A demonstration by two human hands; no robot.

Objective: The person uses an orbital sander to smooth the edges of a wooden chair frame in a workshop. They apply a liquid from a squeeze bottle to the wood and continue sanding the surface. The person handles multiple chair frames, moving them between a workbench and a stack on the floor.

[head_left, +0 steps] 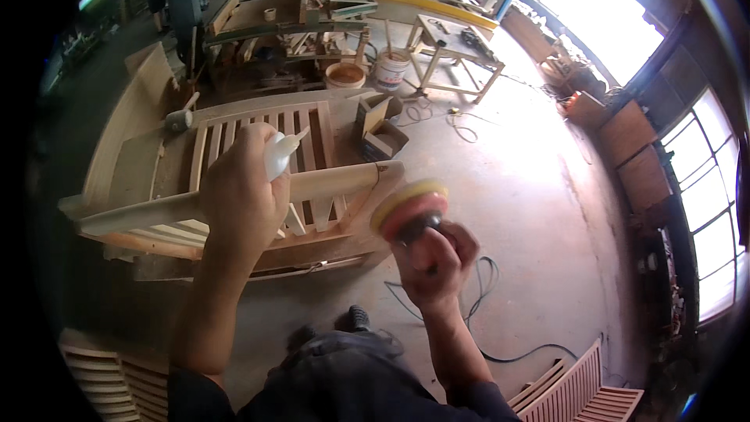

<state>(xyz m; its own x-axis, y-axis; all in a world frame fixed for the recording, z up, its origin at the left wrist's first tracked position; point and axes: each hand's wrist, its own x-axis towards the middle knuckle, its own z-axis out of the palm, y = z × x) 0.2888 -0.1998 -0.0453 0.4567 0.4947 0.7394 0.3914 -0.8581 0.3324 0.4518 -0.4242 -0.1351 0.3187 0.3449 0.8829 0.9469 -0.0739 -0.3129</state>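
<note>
While left hand (242, 195) raised, grip clenched on white squeeze bottle (280, 152), right hand (434, 259) grasps sander (408, 209), pad tilted up.

Workshop floor with woodwork and buckets

An orange bucket (346, 75) and a white bucket (391, 69) stand at upper centre, a wooden work table (455, 50) right of them. A mallet (180, 116) lies at upper left; a black cable (488, 320) curls on the concrete floor (531, 211) at lower right.
</note>
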